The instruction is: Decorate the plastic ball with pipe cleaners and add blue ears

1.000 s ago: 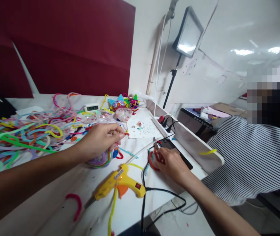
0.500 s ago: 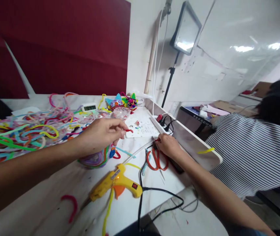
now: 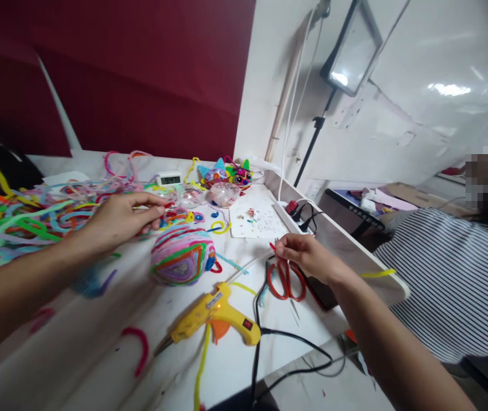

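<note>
My left hand point(image 3: 128, 220) is closed in a pinch on a small red pipe cleaner piece point(image 3: 169, 205), above the loose supplies at the left. Below and right of it lies a ball covered in coiled colourful pipe cleaners point(image 3: 181, 257), with a blue knob and a red loop at its right end. My right hand point(image 3: 306, 254) also pinches a short red pipe cleaner bit point(image 3: 273, 246), just above the red-handled scissors point(image 3: 285, 282). A yellow glue gun point(image 3: 213, 317) rests on the table between my arms, its small light glowing.
Loose pipe cleaners point(image 3: 33, 222) heap at the left. Two decorated animal heads point(image 3: 239, 173), clear plastic shells point(image 3: 224, 194) and a small digital clock point(image 3: 169, 179) stand at the back. A power strip point(image 3: 293, 217) lines the raised edge; black cable point(image 3: 295, 337) loops in front. A striped-shirted person point(image 3: 453, 279) sits right.
My left hand has moved left, away from the middle, uncovering the ball. The right hand stays near the scissors, with the red bit now showing at its fingertips. The view has shifted slightly.
</note>
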`<state>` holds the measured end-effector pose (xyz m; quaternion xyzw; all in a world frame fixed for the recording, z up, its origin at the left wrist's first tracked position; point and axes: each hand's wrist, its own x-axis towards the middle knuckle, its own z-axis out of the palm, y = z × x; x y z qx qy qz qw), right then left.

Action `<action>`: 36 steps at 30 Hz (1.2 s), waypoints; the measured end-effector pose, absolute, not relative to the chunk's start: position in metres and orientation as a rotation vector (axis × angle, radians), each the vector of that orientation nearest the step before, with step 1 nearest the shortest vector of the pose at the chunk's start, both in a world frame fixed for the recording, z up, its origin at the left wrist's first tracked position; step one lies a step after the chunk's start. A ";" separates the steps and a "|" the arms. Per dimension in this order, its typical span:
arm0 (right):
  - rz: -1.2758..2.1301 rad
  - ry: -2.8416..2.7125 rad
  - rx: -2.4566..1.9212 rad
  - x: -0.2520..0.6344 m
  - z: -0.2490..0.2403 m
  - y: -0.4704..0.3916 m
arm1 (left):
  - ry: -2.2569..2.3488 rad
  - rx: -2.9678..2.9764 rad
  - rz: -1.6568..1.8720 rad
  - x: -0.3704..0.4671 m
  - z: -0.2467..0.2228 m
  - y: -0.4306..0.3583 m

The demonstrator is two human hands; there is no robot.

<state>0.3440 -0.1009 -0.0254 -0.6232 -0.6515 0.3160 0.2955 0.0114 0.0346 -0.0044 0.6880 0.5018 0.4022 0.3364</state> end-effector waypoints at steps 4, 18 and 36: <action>0.831 -1.840 -1.389 0.302 -0.017 -0.094 | 1.355 1.870 0.956 -0.010 -0.032 0.031; 0.155 -2.455 -1.016 0.213 -0.009 -0.085 | 1.205 2.359 1.156 -0.032 -0.065 0.009; 0.067 -2.289 -1.070 0.204 -0.031 -0.085 | 0.883 2.390 1.318 0.001 -0.067 -0.032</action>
